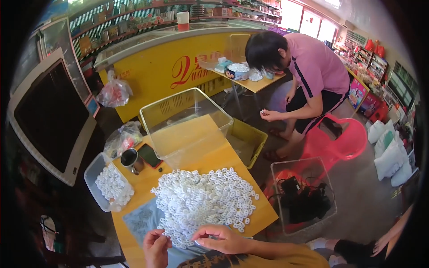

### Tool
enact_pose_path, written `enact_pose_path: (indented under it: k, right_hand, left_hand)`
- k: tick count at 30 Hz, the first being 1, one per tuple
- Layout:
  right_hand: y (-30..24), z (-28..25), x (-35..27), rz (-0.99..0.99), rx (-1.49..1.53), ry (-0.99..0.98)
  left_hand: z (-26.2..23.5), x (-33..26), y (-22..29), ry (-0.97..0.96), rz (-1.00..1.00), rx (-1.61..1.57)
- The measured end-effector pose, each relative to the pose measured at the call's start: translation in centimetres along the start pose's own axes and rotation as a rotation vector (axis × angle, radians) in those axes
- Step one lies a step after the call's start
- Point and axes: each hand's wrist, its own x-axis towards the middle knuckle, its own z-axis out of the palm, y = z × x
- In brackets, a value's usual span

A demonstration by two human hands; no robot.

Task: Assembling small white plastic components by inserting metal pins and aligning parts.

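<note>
A large heap of small white oval plastic pieces [201,194], many with dark holes, covers the near part of the wooden table [196,138]. My left hand [156,248] is closed in a pinch at the heap's near edge; whatever lies between its fingertips is too small to make out. To its right, my right hand [223,240] reaches over the near side of the heap. Its thumb and forefinger are bent together, with a white oval piece [197,242] at their tips. A blue-grey cloth [145,219] shows under the pieces.
A clear tub [100,203] of white pieces, a metal mug [130,161] and a phone [149,155] are left. A clear bin [187,96] stands on the far side. Another person [313,71] bends near a small table. A clear box [306,223] holds black items, right.
</note>
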Motion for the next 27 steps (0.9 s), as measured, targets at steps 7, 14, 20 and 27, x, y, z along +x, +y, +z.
enact_pose_path:
  k: [7, 14, 20, 27]
  right_hand:
    - [1.5, 1.2, -2.2, -0.116, -0.107, 0.108]
    - [4.4, 3.7, -3.3, 0.016, 0.081, 0.251]
    - [0.6, 4.8, 1.0, 0.135, 0.297, 0.195]
    - [1.6, 5.5, 4.4, -0.028, 0.391, 0.031]
  left_hand:
    - [-0.7, -1.0, -1.9, -0.169, -0.005, -0.004]
    - [-5.7, -5.0, -2.2, -0.02, 0.077, -0.147]
    - [-7.6, -6.1, -0.8, 0.076, 0.115, -0.18]
    - [-6.3, -3.8, 1.5, -0.13, 0.06, -0.154]
